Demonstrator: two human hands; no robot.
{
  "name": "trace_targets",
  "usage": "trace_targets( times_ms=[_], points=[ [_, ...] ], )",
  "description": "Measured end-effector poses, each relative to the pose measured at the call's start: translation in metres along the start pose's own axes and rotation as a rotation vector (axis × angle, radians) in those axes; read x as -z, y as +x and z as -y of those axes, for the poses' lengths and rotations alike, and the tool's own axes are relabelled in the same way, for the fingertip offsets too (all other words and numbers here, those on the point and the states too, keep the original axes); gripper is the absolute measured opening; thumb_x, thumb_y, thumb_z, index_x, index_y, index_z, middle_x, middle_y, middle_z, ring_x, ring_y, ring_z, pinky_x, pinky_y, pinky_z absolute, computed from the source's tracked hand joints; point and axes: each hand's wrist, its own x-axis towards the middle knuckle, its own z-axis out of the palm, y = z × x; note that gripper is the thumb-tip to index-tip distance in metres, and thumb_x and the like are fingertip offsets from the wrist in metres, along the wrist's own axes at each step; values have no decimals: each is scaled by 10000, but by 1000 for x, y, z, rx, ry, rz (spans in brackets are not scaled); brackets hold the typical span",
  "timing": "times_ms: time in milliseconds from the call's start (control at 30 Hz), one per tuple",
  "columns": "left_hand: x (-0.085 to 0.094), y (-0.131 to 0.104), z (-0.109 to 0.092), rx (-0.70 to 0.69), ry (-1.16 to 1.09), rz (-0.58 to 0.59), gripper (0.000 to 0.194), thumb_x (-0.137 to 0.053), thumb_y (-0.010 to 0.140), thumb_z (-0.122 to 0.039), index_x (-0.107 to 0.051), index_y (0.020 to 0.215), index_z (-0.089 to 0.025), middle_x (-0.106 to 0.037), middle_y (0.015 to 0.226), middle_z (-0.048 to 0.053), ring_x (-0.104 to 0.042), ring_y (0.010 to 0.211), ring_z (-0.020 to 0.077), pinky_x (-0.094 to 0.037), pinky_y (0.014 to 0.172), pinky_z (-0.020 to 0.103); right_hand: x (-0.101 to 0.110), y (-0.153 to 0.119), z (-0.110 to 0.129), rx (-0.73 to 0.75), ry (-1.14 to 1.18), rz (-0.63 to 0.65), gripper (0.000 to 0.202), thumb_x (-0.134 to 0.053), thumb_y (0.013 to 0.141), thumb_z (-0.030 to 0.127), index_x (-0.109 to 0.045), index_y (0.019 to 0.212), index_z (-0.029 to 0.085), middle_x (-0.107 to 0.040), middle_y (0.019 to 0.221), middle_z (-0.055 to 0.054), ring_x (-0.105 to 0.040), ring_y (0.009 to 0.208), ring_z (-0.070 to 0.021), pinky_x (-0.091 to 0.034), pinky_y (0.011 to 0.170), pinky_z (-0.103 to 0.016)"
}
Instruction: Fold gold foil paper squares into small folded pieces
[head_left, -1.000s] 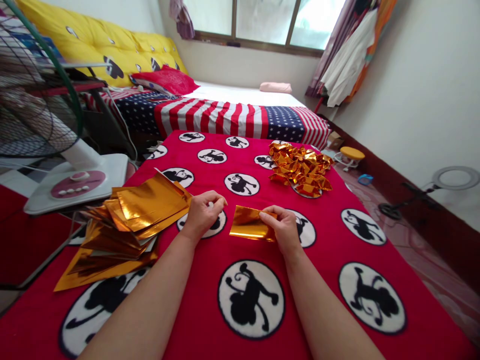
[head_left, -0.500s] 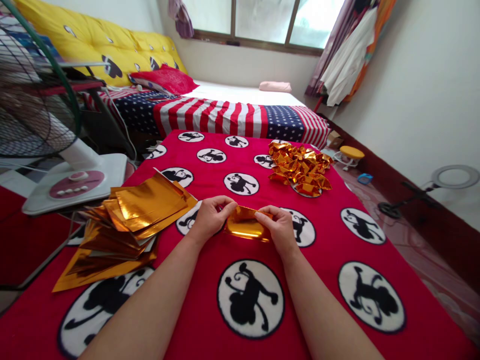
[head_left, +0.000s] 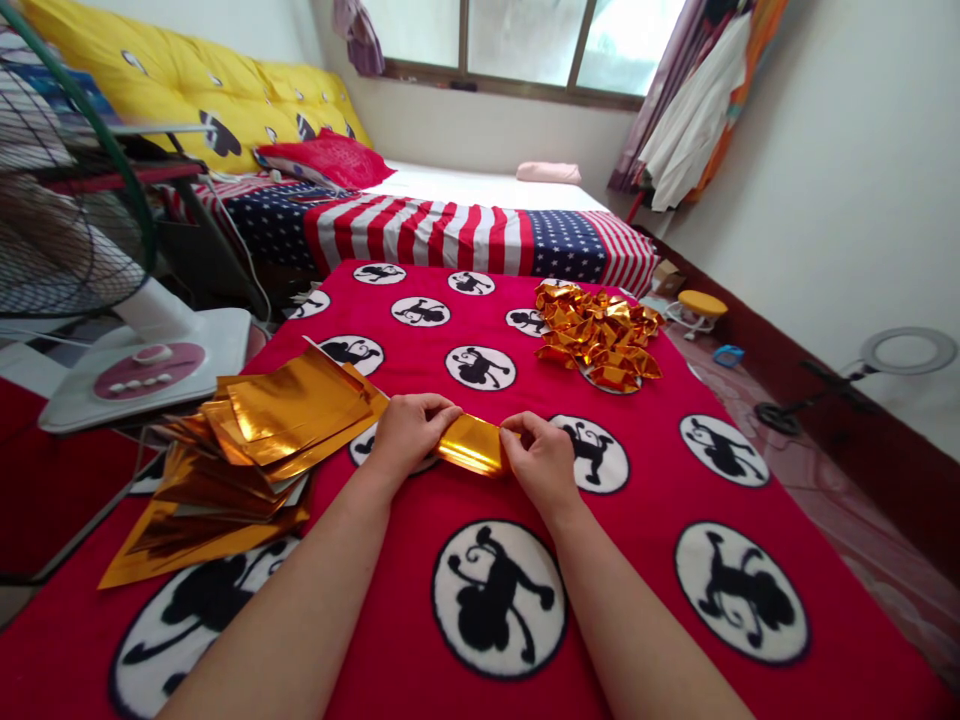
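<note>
Between my hands is a sheet of gold foil paper (head_left: 472, 446), folded or rolled into a narrow shiny strip. My left hand (head_left: 409, 432) pinches its left end between thumb and fingers. At the other end, my right hand (head_left: 541, 460) grips the paper with thumb and bent fingers. To the left lies a loose stack of flat gold foil sheets (head_left: 289, 410), fanned out unevenly. A heap of folded gold foil pieces (head_left: 600, 335) rests toward the far right of the table.
A red cloth with round monkey prints (head_left: 622, 590) covers the table. On the left stands a fan (head_left: 146, 350). Behind the table is a bed (head_left: 442, 235) with a flag-patterned cover. A yellow stool (head_left: 701, 303) and a ring light (head_left: 907, 352) stand on the right.
The right hand has moved slightly left and now pinches the paper's end instead of lying over it. The paper looks narrower and shorter. The left hand has shifted slightly left.
</note>
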Motion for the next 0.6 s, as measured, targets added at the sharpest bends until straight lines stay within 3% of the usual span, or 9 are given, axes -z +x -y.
trace_targets(
  times_ms=[167, 300, 467, 600],
  points=[
    [4, 2, -3, -30, 193, -36, 157, -677, 771, -361, -757, 791, -228, -722, 801, 25, -627, 721, 172, -431, 653, 264, 0, 0, 5, 40, -190, -19, 134, -562, 796, 233, -694, 771, 224, -717, 729, 0, -622, 640, -145, -389, 622, -250],
    [2, 2, -15, -114, 187, -62, 97, -668, 783, -279, -741, 781, -215, -694, 807, 21, -609, 724, 156, -433, 675, 265, 0, 1, 5, 66, -206, 13, 138, -558, 809, 226, -694, 793, 222, -722, 768, -3, -625, 672, -145, -386, 637, -249],
    [-11, 0, -21, -218, 91, 135, 95, -662, 794, -215, -757, 787, -207, -671, 779, 26, -600, 726, 144, -444, 680, 249, 4, 7, -2, 138, -236, 39, 136, -569, 837, 214, -704, 820, 222, -710, 787, 1, -622, 716, -143, -392, 684, -258],
    [-17, -1, -14, -223, 29, 163, 112, -658, 792, -183, -765, 818, -201, -671, 775, 29, -598, 735, 144, -450, 702, 252, 12, 15, -1, 154, -377, 42, 138, -596, 850, 243, -730, 824, 227, -707, 829, -30, -614, 830, -194, -402, 779, -311]
  ],
)
